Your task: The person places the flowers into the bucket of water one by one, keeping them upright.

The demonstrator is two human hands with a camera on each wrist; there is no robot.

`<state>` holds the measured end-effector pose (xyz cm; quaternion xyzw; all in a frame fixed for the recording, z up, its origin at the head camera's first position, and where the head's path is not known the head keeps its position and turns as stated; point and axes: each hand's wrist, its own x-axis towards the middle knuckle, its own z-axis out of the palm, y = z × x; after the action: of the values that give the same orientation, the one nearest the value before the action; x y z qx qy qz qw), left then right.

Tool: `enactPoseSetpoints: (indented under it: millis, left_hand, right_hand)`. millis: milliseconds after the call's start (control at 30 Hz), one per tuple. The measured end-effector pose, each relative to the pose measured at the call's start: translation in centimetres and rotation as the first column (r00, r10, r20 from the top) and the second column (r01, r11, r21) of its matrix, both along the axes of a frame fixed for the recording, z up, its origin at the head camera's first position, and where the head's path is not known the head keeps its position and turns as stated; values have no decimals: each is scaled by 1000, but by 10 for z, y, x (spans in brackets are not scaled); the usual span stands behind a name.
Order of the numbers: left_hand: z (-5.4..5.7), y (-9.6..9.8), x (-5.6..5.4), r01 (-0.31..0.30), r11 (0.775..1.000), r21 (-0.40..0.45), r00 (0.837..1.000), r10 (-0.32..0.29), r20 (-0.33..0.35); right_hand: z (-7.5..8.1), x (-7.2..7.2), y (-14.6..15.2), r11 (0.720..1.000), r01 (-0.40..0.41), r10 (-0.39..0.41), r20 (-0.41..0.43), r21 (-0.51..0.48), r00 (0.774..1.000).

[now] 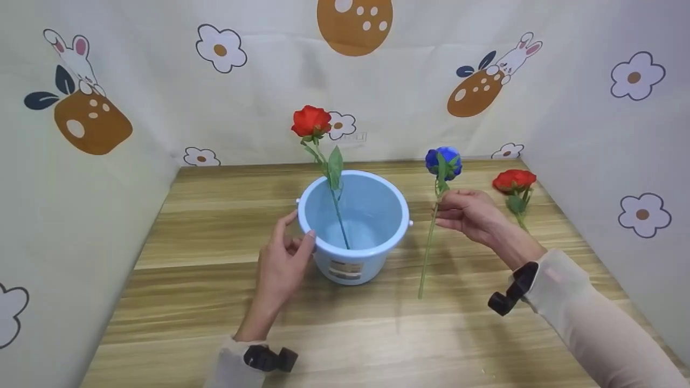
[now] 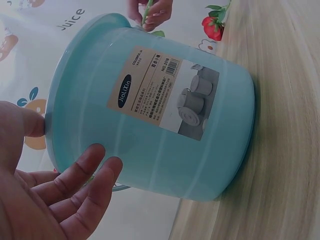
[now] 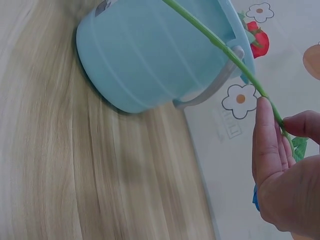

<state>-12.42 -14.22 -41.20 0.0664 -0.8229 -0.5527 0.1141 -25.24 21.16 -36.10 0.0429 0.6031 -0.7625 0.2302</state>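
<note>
A light blue bucket (image 1: 353,264) stands upright on the wooden table. One red artificial rose (image 1: 311,122) leans in it, its stem reaching down inside and its bloom above the far rim. My left hand (image 1: 283,264) is at the bucket's left side, thumb at the rim and fingers loosely bent along the outer wall. To the right of the bucket, my right hand (image 1: 469,215) pinches the green stem of a blue artificial rose (image 1: 444,163) between thumb and fingers, just below the leaves. The bloom points up and the stem (image 3: 215,40) slants down, apart from the bucket.
Another red rose (image 1: 515,181) lies at the right rear of the table, partly hidden by my right arm. A grey handle (image 3: 212,90) hangs on the bucket's side. Patterned cloth walls (image 1: 377,97) rise behind and beside the table (image 1: 215,215).
</note>
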Motion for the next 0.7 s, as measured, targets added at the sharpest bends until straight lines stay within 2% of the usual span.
enactPoseSetpoints:
  millis: [600,700]
  left_hand:
    - [1,1,0,8,1000,18,1000,-8,23]
    - [1,1,0,3,1000,13,1000,-3,3]
  right_hand:
    - [6,1,-4,1000,4,-4,-3,-5,1000]
    - [7,1,-5,1000,5,-5,-8,-9,1000]
